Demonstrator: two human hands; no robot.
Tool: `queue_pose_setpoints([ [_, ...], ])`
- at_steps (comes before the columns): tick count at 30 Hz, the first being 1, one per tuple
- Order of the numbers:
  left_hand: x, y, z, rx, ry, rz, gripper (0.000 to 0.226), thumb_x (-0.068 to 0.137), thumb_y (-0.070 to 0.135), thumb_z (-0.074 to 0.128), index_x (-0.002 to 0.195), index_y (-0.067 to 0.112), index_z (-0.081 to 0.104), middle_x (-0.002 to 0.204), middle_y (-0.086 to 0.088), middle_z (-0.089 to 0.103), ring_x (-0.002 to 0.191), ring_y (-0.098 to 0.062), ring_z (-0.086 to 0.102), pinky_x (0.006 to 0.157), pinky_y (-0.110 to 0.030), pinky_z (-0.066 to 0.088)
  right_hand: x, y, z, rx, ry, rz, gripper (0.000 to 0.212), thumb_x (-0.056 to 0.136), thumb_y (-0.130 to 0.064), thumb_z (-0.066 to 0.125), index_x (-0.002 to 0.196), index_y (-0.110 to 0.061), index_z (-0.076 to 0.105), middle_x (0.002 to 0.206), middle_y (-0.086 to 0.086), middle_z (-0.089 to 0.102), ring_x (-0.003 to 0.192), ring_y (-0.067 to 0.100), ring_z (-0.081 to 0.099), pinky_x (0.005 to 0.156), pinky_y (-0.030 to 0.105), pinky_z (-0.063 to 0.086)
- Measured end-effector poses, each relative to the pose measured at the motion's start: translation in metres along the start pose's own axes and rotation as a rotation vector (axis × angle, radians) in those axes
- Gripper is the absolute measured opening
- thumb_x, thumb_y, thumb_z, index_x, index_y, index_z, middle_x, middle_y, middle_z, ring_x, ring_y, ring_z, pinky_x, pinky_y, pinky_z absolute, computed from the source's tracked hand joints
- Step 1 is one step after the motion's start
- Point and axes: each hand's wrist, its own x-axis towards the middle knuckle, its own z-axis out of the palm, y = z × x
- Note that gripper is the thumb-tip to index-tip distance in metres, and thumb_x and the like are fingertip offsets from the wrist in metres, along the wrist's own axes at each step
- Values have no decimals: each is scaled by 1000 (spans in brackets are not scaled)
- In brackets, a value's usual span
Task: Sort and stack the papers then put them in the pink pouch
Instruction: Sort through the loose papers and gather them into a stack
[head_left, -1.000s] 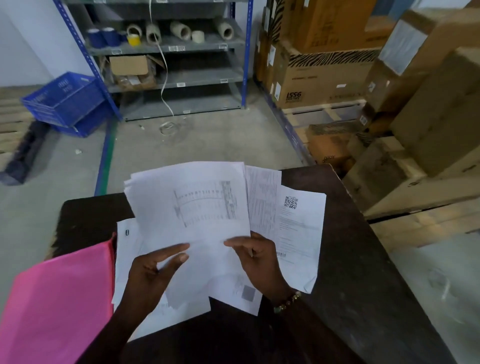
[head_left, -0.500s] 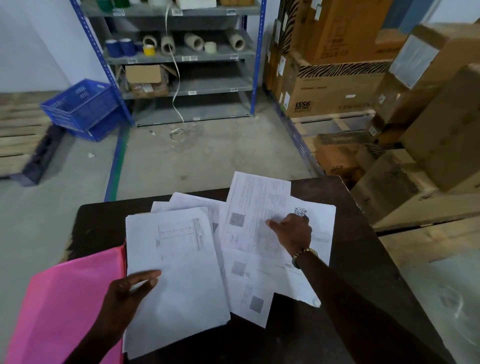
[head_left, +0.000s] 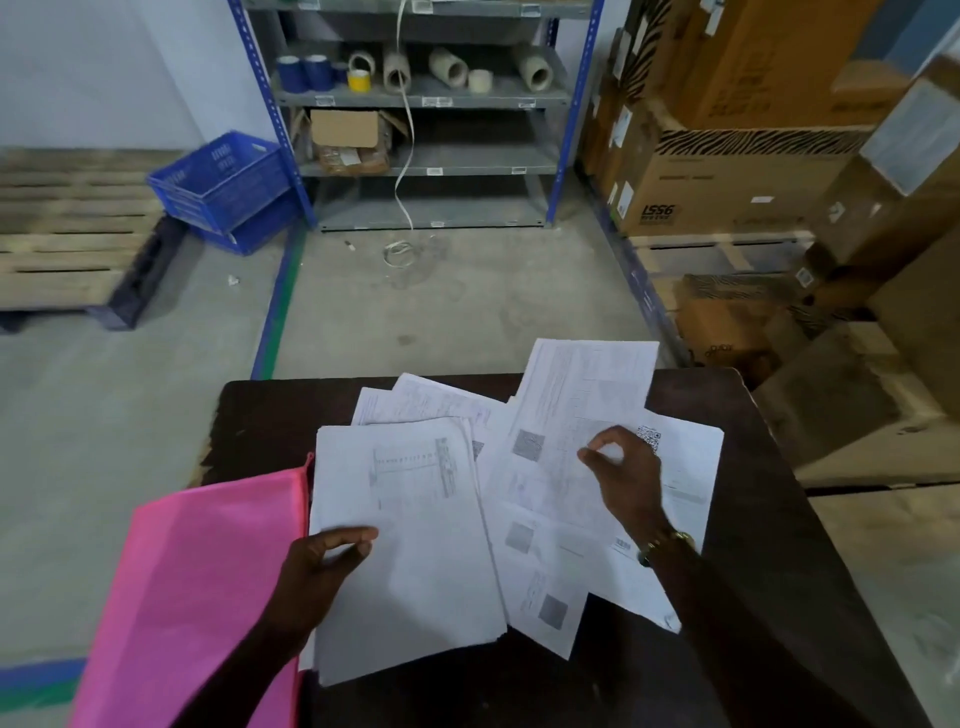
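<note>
On dark table (head_left: 769, 519), left hand (head_left: 311, 577) holds stack (head_left: 410, 551) (pink pouch (head_left: 208, 582) beside)

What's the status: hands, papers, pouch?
Left hand grips the near stack. Right hand pinches a loose sheet. Papers unsorted; pink pouch beside them, unobstructed.

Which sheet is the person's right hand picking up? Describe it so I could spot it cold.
On the dark table, right of the pink pouch and the neat stack under the left hand, loose sheets lie fanned out. The right hand pinches the tall printed sheet; its far end overhangs the table's back edge, unlike its neighbours.
</note>
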Motion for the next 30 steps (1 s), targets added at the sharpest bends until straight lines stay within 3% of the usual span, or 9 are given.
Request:
queue_pose_setpoints([
  [3,0,-2,-1,-10,-9,-19,19,89,4,74,101,16,82,102,19,79,101,4,71,84,-4,51,-30,-25,-30,146,-111,12,18,85,-5,85,79,-11,69,85,-2,73,88,5,67,81,15,51],
  [6,3,-4,-3,-22,-15,-24,18,90,3,74,101,15,82,103,17,79,103,0,71,84,-5,51,-52,-42,-57,270,-172,57,20,88,-3,80,77,-4,64,95,-6,74,96,-1,68,83,19,55],
  [10,6,-4,-5,-25,-43,-6,19,91,8,73,103,20,81,106,15,79,106,-2,71,87,-8,53,-57,-46,-68,440,-251,76,26,88,5,75,73,3,54,79,-8,68,80,2,68,67,14,54],
  [17,3,1,-3,-55,-73,-10,32,92,34,68,124,35,67,130,25,64,123,5,57,102,-29,46,-82,-18,24,253,-581,23,20,80,-3,88,78,-6,69,84,-5,72,83,4,67,78,14,50],
  [20,4,2,-1,-47,-33,-26,46,89,31,74,131,38,57,135,32,55,126,14,49,103,-25,42,-90,-17,55,134,-662,26,20,79,-17,90,78,-15,70,89,-2,75,86,10,71,80,19,51],
  [23,3,5,3,-35,-53,-3,59,89,26,76,138,40,48,141,38,44,128,26,36,100,-12,36,-98,-21,78,123,-622,66,23,81,-20,88,78,-13,66,83,2,72,64,2,64,61,15,47],
  [25,2,4,6,-26,-61,20,55,90,21,76,135,40,51,138,39,49,127,27,37,97,-6,37,-103,-26,89,133,-595,76,26,84,-17,86,80,-8,62,77,4,67,54,-2,56,54,11,41],
  [27,1,-1,8,-15,-54,23,38,90,18,75,124,32,65,130,31,60,124,16,50,97,-13,43,-109,-30,95,154,-588,91,29,86,-17,84,81,-6,59,75,2,64,52,0,56,52,15,43],
  [30,1,-5,9,3,-58,28,17,94,14,69,106,25,76,115,25,71,112,6,63,89,-13,50,-109,-27,88,89,-554,46,30,85,-33,85,78,-17,61,81,1,67,72,5,62,66,15,46],
])
